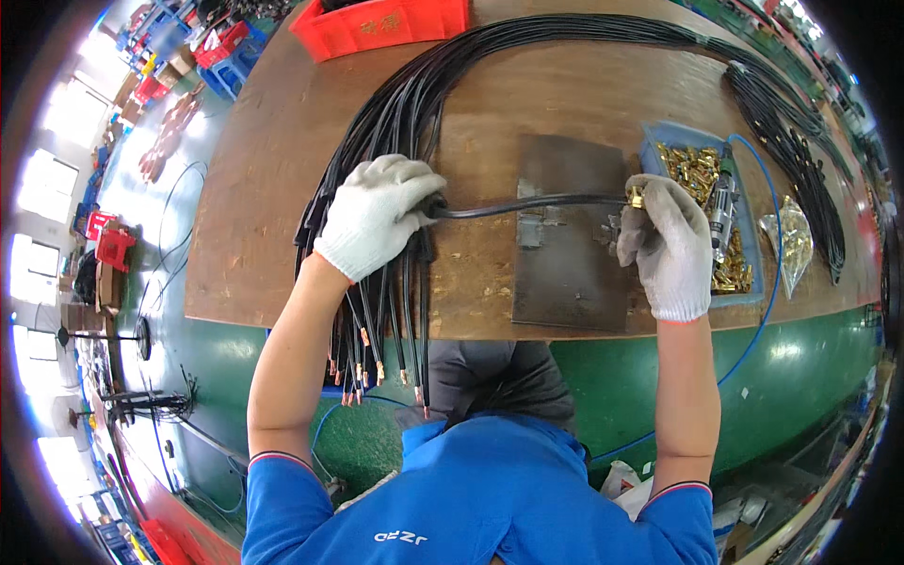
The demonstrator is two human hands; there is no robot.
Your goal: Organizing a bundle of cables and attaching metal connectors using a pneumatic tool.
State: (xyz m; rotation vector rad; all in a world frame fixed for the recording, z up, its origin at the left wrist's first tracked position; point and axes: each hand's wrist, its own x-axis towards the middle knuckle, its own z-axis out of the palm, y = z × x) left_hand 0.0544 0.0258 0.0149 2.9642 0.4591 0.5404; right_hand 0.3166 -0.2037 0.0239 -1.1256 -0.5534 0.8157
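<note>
A black cable (532, 201) runs nearly level between my two white-gloved hands. My left hand (377, 212) is closed around its left part, on top of a thick bundle of black cables (377, 122). Several cable ends with bare copper (361, 384) hang past the table's near edge. At the cable's right end, my right hand (670, 240) pinches a small brass fitting (637, 197). Whether the cable sits inside the fitting is hard to make out. Beneath the cable lies a dark flat plate (570, 282). Right beside my right hand is a blue tray (744, 300) holding brass fittings (692, 168).
A hand-held air tool (723, 207) rests in the tray, near a blue hose (774, 254). To the right are a clear plastic bag (794, 240) and another black cable bundle (800, 169). A red bin (377, 28) stands at the wooden table's (245, 207) far side.
</note>
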